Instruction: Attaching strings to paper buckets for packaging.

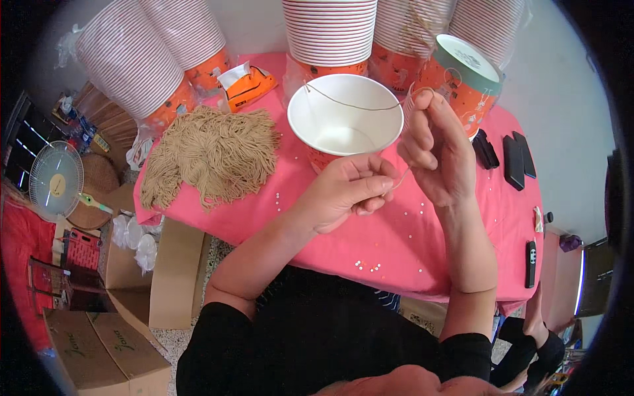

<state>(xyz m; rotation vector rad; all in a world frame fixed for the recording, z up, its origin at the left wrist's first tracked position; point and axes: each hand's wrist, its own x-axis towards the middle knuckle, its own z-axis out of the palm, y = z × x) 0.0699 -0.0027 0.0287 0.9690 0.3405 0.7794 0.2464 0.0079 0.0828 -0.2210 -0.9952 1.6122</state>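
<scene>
A large white paper bucket with an orange outside stands upright on the pink-covered table, its mouth toward me. A thin tan cord spans its mouth from the far left rim to the right side. My right hand is raised at the bucket's right, thumb and forefinger pinched together on the cord. Just in front of the bucket, my left hand pinches a thin length of cord that runs up toward the right hand. Left of the bucket lies a heap of tan cords.
Tall stacks of nested buckets line the back. An upside-down orange bucket stands back right, near black phones and a black box cutter. An orange tissue pack sits behind the cords. Small white discs dot the cloth.
</scene>
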